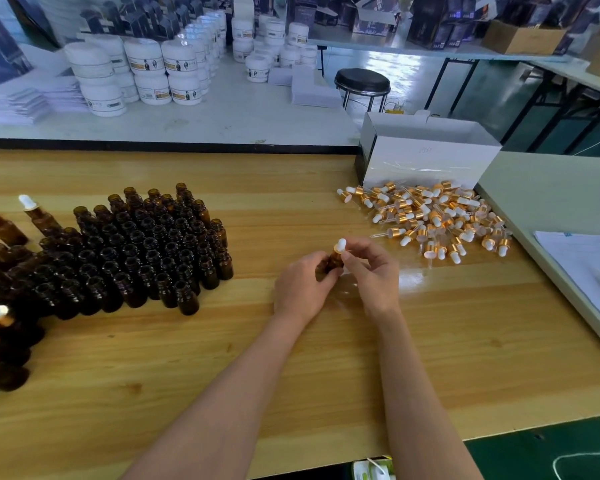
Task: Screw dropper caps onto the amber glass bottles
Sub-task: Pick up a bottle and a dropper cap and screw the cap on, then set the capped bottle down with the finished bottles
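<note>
My left hand [303, 287] grips one amber glass bottle [334, 260] above the middle of the wooden table [222, 358]. A dropper cap [340, 244] with a white rubber bulb and gold collar sits on that bottle's neck, and the fingers of my right hand [373, 271] pinch it. Several uncapped amber bottles [142, 251] stand packed together at the left. Capped bottles [0, 226] stand at the far left edge. A loose pile of dropper caps [433, 216] lies at the right.
A white open box [426, 157] stands behind the cap pile. Papers [586, 268] lie on a pale side table at the right. White jars [146, 71] are stacked on the table behind, and a black stool [362, 82] stands beyond it.
</note>
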